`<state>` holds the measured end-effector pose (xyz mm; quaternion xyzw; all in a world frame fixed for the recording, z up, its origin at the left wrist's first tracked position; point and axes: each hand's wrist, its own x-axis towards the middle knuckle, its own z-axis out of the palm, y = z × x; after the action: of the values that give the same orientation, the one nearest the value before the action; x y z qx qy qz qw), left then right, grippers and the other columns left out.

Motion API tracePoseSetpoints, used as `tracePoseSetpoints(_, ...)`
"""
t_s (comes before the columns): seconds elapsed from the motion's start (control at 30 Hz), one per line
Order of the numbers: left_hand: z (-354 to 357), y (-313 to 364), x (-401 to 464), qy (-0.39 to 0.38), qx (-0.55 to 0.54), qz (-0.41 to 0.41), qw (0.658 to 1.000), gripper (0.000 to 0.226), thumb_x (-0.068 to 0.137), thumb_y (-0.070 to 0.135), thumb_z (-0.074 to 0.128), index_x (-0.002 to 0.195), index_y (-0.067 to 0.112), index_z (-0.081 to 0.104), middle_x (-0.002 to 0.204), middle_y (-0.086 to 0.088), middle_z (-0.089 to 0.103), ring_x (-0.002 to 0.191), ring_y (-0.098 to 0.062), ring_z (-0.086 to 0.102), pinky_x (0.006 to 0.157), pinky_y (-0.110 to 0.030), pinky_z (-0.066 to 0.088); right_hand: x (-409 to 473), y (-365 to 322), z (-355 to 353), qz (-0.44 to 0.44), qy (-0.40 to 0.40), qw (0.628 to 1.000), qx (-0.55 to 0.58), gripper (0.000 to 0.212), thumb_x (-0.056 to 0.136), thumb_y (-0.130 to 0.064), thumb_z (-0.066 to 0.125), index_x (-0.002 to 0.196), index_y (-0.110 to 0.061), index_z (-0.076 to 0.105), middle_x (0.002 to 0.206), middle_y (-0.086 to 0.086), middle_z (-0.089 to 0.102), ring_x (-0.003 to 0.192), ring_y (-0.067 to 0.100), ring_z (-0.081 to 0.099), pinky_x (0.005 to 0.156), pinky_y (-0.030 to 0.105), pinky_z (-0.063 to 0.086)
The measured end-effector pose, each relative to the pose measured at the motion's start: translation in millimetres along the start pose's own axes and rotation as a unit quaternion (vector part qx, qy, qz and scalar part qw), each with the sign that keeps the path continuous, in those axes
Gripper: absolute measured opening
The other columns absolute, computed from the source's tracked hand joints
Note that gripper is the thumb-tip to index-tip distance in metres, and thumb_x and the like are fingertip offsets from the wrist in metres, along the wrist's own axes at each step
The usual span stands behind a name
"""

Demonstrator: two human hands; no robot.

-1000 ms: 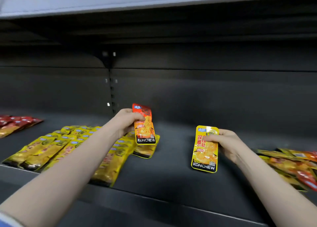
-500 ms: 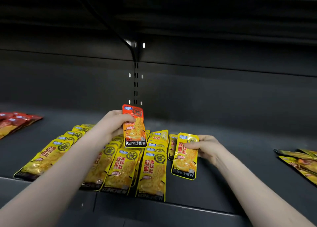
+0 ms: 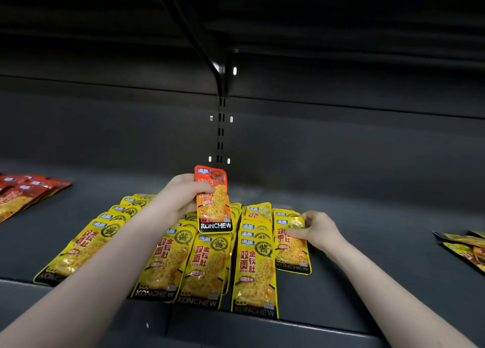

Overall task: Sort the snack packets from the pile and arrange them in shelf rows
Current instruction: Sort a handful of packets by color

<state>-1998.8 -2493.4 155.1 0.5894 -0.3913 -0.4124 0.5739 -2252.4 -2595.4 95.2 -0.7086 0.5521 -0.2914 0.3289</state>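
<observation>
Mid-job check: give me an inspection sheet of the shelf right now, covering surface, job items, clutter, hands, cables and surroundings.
Surface: dark shelf deck, bare at mid-right.
Job's things: yellow packets in overlapping rows; orange packet held above them; yellow packet at the rows' right end.
Clutter: red packets far left; mixed pile far right.
Hands: left hand grips the orange packet; right hand pinches the rightmost yellow packet.
Cables: nothing seen.
Surroundings: shelf bracket and slotted upright behind; upper shelf overhead.

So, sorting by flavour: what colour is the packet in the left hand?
Orange-red packet with a black bottom band, in the head view.
</observation>
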Motion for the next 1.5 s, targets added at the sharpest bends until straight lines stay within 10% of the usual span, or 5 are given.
tracePoseSetpoints(0.33, -12.7, -1.9, 3.5, -0.020, 0.011, -0.015, 1.000, 0.015, 0.087, -0.001, 0.060, 0.102, 0.002, 0.061, 0.088, -0.012, 0.072, 0.080, -0.021, 0.071, 0.073, -0.034, 0.057, -8.2, -2.8, 0.8, -0.008, 0.079, 0.995, -0.063, 0.042, 0.080, -0.035, 0.072, 0.114, -0.014, 0.058, 0.110, 0.003, 0.063, 0.105, 0.020, 0.056, 0.081, 0.030, 0.041)
tracePoseSetpoints(0.53, -14.7, 5.4, -5.1, -0.001, 0.009, -0.007, 1.000, 0.010, 0.087, -0.002, 0.060, 0.095, 0.004, 0.061, 0.083, -0.010, 0.071, 0.065, -0.014, 0.070, 0.055, -0.025, 0.058, -7.8, -20.2, -0.9, -0.043, 0.118, 0.988, -0.090, 0.023, 0.087, -0.030, 0.063, 0.106, -0.017, 0.062, 0.110, 0.003, 0.064, 0.104, 0.023, 0.056, 0.078, 0.027, 0.037)
tracePoseSetpoints(0.8, -59.3, 10.3, -18.7, 0.047, -0.010, -0.002, 0.999, 0.014, 0.087, -0.002, 0.059, 0.101, 0.001, 0.062, 0.083, -0.011, 0.072, 0.068, -0.017, 0.071, 0.065, -0.029, 0.060, -12.8, -75.4, 16.1, -0.118, 0.102, 0.985, -0.068, 0.005, 0.085, -0.025, 0.062, 0.086, -0.023, 0.066, 0.086, -0.005, 0.064, 0.088, 0.018, 0.057, 0.071, 0.026, 0.037)
tracePoseSetpoints(1.5, -440.6, -20.3, 8.8, 0.032, 0.031, -0.038, 0.998, 0.013, 0.086, -0.005, 0.058, 0.096, 0.003, 0.063, 0.073, -0.006, 0.071, 0.058, -0.010, 0.069, 0.056, -0.022, 0.058, -22.4, -263.8, 290.6, -0.074, 0.126, 0.968, -0.204, 0.014, 0.086, -0.018, 0.057, 0.089, -0.023, 0.069, 0.101, 0.008, 0.069, 0.098, 0.033, 0.060, 0.078, 0.033, 0.046)
